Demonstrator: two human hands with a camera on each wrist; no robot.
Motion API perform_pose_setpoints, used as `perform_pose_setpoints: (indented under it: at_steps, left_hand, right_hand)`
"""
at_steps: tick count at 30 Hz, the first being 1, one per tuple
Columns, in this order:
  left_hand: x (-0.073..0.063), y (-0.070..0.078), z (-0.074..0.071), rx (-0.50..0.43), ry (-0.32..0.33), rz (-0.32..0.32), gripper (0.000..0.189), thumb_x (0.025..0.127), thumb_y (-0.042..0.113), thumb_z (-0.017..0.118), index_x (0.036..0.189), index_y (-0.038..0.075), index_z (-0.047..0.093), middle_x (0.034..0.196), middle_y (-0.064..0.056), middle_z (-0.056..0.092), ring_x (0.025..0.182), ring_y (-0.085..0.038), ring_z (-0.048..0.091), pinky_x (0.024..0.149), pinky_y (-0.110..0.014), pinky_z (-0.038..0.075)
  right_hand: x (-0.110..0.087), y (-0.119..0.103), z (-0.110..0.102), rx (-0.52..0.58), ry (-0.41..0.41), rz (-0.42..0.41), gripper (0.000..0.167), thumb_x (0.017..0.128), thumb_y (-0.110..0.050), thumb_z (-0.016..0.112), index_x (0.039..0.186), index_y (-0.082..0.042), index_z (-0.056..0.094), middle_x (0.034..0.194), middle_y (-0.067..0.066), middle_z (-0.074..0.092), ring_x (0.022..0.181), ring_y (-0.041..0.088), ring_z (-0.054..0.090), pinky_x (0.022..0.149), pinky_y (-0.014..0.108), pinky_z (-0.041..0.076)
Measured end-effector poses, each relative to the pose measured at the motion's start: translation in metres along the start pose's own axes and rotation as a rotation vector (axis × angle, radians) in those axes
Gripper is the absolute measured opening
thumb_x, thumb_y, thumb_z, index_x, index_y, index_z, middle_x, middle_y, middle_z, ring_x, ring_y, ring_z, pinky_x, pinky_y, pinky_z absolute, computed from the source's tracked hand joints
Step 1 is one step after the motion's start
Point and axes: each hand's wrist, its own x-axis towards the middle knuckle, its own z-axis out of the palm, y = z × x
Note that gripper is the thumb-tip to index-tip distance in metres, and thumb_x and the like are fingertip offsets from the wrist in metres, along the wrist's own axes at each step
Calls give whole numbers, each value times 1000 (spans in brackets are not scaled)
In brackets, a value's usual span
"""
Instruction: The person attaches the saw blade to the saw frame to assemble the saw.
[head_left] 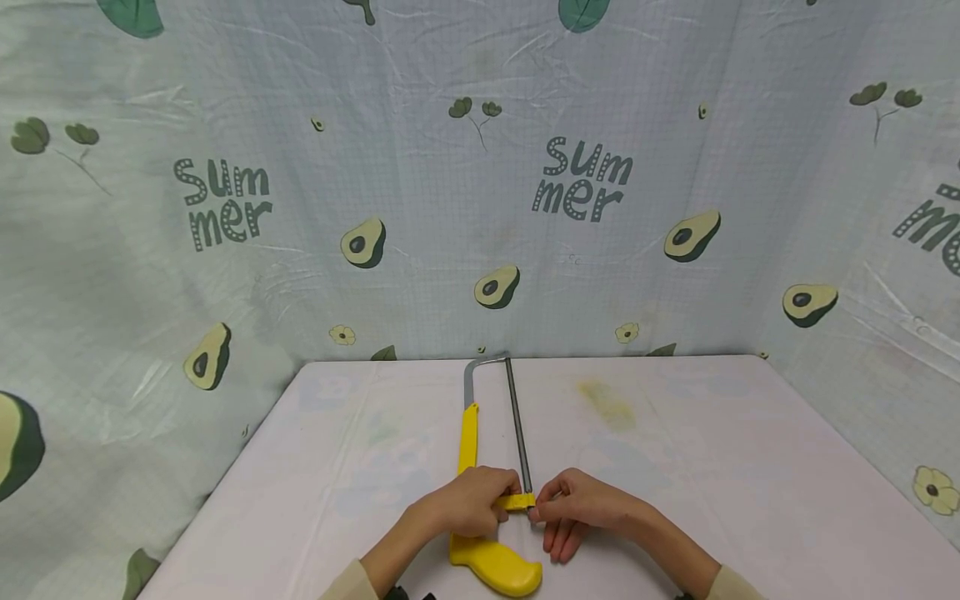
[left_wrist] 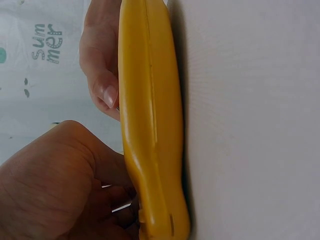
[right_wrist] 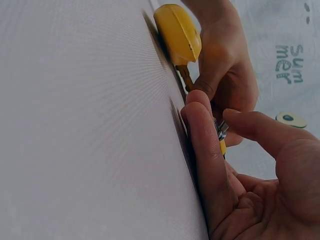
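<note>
A hacksaw (head_left: pixel 468 442) with a yellow and grey frame lies on the table, its grey blade bar (head_left: pixel 517 417) pointing away from me. My left hand (head_left: pixel 474 500) grips the frame just ahead of the yellow handle (head_left: pixel 502 571), fingers curled near the yellow blade holder (head_left: pixel 517 502). At the near end of that holder, my right hand (head_left: pixel 577 510) has its thumb and fingertips on a small metal fitting (right_wrist: pixel 221 129), pinching it. In the left wrist view the handle (left_wrist: pixel 152 100) hides part of both hands.
The table (head_left: pixel 712 450) has a pale cloth with a yellowish stain (head_left: pixel 607 404) right of the blade. A hanging sheet (head_left: pixel 420 183) printed with avocados and lettering stands behind and at both sides.
</note>
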Motion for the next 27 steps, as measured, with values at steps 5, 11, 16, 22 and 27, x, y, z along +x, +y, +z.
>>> perform_pose_setpoints:
  at_steps: [5, 11, 16, 22, 27]
  left_hand:
    - [0, -1, 0, 6, 0, 1, 23, 89, 6, 71, 103, 21, 62, 88, 8, 61, 79, -4, 51, 78, -19, 45]
    - [1, -1, 1, 0, 1, -1, 23, 88, 6, 72, 103, 21, 62, 87, 9, 60, 79, -4, 51, 77, -19, 45]
    - [2, -3, 2, -1, -1, -4, 24, 88, 6, 72, 103, 21, 62, 88, 10, 60, 79, -4, 52, 77, -19, 45]
    - [2, -2, 2, 16, -2, 3, 24, 88, 6, 72, 105, 21, 63, 88, 10, 59, 80, -4, 51, 78, -20, 45]
    - [1, -1, 1, 23, -2, 6, 24, 88, 6, 72, 104, 21, 63, 88, 10, 59, 80, -4, 51, 78, -20, 44]
  right_hand:
    - [0, 0, 0, 5, -8, -5, 25, 99, -23, 66, 102, 1, 64, 70, 4, 73, 56, 10, 71, 55, 25, 58]
    - [0, 0, -1, 6, -26, -8, 25, 99, -23, 65, 103, 2, 64, 71, 4, 74, 57, 9, 72, 55, 25, 58]
    - [0, 1, -1, 8, -29, -8, 25, 99, -22, 64, 105, 2, 64, 72, 4, 74, 58, 10, 72, 56, 24, 58]
    - [-1, 0, -1, 7, -23, -5, 26, 98, -20, 64, 108, 4, 64, 74, 5, 74, 60, 11, 73, 57, 25, 58]
    - [-1, 0, -1, 2, -21, 2, 25, 98, -20, 63, 108, 3, 63, 74, 5, 74, 60, 11, 73, 57, 25, 58]
